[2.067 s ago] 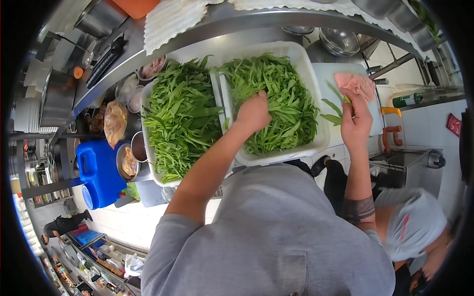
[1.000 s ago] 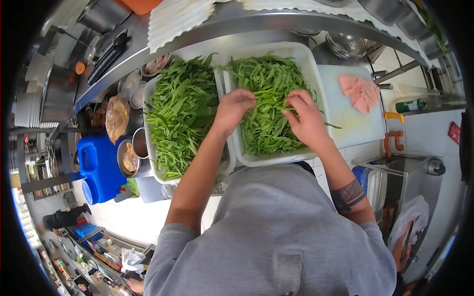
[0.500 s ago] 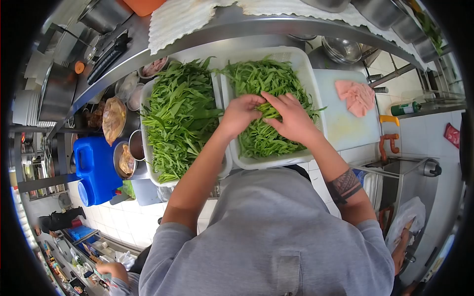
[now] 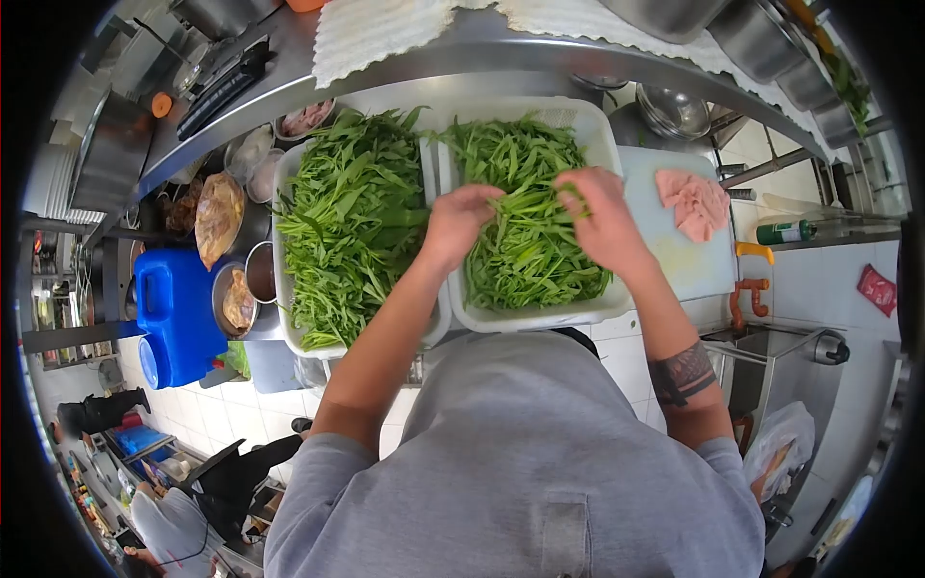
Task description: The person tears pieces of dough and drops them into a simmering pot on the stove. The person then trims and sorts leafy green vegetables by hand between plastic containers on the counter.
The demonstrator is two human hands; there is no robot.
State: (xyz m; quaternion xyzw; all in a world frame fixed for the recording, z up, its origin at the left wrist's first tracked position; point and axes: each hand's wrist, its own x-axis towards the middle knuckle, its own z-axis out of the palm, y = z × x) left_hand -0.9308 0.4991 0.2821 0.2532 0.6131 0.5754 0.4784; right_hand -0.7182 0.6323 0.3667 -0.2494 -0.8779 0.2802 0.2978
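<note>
Two white plastic baskets stand side by side, heaped with long-leaved green stems that look like water spinach. My left hand [image 4: 459, 227] is over the left part of the right basket [image 4: 617, 159], thumb and fingers pinched together on stems of its water spinach [image 4: 535, 265]. Across the same heap, my right hand [image 4: 601, 220] has its fingers curled in, with bits of green stem showing at the fingertips. A gap lies between the two hands. The left basket [image 4: 281, 178] holds a taller pile of water spinach [image 4: 352, 212], which neither hand touches.
A white cutting board [image 4: 665, 255] with a crumpled pink cloth [image 4: 694, 204] lies to the right. At left are a blue jerrycan [image 4: 178, 313], a metal bowl [image 4: 234, 301] and meat [image 4: 219, 222]. A steel shelf [image 4: 462, 60] crosses above the baskets. Other people work at lower left.
My hands were together over the right basket, holding a bunch of stems; now they are apart, the right hand moved rightward. At lower left, a person has shifted position.
</note>
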